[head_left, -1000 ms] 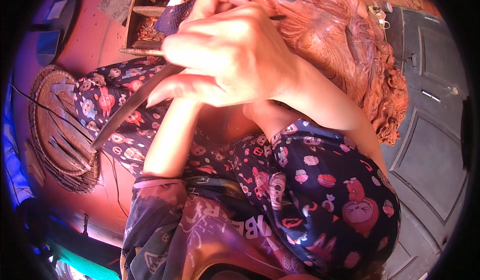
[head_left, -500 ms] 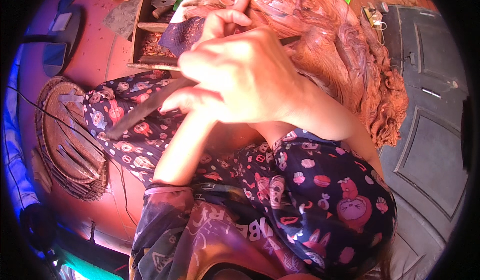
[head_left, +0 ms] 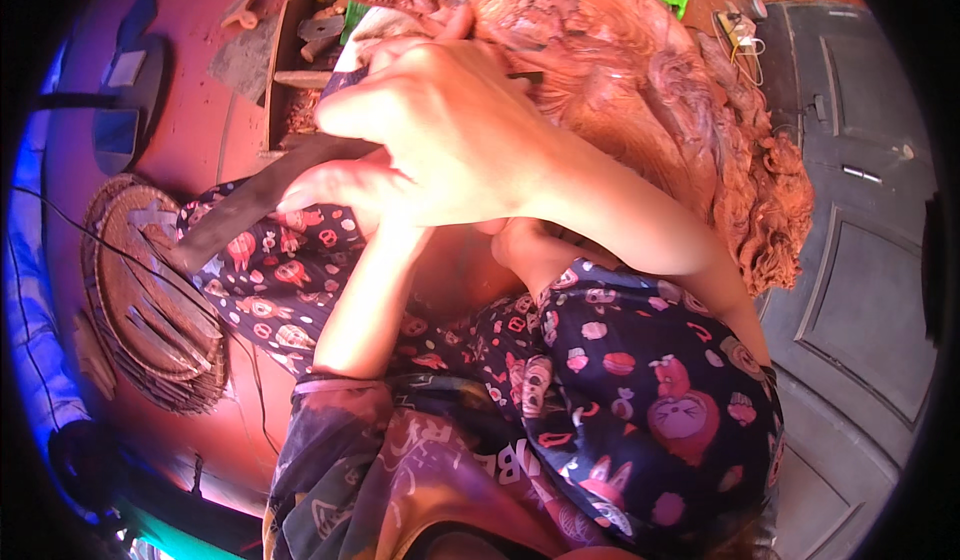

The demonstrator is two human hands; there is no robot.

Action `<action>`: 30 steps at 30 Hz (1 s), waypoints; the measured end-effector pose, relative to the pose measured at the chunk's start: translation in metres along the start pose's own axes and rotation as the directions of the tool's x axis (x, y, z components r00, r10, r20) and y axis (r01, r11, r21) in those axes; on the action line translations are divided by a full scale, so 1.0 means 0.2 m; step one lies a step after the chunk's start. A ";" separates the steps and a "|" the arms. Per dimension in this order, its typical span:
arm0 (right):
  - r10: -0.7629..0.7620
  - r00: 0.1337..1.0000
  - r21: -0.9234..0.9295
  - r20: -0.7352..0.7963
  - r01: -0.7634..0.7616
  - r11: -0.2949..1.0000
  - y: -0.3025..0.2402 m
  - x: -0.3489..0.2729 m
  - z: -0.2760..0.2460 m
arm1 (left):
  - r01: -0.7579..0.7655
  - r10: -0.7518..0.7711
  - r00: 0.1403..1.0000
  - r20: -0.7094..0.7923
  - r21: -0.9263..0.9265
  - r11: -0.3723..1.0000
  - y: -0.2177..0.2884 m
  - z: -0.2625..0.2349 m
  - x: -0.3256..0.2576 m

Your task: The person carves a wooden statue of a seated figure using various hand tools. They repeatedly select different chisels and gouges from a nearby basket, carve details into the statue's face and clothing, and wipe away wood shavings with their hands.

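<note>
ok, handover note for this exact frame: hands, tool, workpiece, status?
Right hand: on top, fingers curled, pressed close over the carved wooden figure; what it grips is hidden.
Left hand: mostly hidden beneath the right, fingertips on the long dark flat tool, which slants down-left over the lap.
Figure lies across the lap, detailed relief already cut, face at top.
Woven round tray on the floor at left.
What remains to be done cannot be told.
</note>
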State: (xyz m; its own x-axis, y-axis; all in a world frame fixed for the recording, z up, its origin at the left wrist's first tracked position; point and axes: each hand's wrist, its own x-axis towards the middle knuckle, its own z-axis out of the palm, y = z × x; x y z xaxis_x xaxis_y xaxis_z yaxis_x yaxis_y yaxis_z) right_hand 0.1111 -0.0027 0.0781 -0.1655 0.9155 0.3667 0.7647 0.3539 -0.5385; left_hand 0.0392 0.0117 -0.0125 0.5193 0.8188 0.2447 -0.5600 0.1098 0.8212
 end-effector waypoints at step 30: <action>0.058 0.997 0.024 -0.045 -0.057 0.998 0.04 0.06 0.01 | -0.020 0.020 1.000 -0.007 0.073 0.997 0.01 -0.10 -0.05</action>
State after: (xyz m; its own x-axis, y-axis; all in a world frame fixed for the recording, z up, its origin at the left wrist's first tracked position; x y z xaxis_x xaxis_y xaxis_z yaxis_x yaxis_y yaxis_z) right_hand 0.1132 0.0103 0.0765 -0.0927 0.9250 0.3685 0.7576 0.3056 -0.5768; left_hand 0.0210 0.0141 -0.0240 0.5037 0.8246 0.2577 -0.5214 0.0523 0.8517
